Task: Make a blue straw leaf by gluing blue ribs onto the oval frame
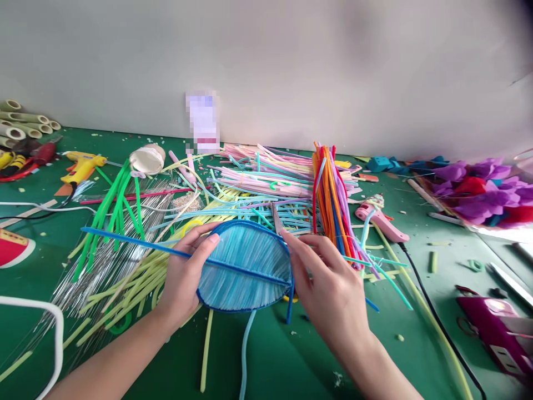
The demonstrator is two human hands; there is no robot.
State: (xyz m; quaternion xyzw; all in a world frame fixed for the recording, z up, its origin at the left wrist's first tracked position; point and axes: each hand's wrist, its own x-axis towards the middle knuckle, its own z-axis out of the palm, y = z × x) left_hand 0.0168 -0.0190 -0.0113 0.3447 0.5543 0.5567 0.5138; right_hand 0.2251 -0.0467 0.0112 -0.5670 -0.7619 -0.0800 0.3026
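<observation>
One yellow glue gun (pixel 82 168) lies at left; the left hand (pixel 183 272) pinches one blue leaf-shaped piece (pixel 250 244) above the green table (pixel 270 366); the right hand's (pixel 328 272) fingertips bunch at its right rim, their grip unclear; one pink glue gun (pixel 383 222) lies at right.

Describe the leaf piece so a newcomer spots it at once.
Over the green table, just left of the picture's centre, is the left hand. It holds the blue leaf-shaped piece. Unlike the thin strands behind it, this is a broad, streaked oval with a darker rim.
</observation>
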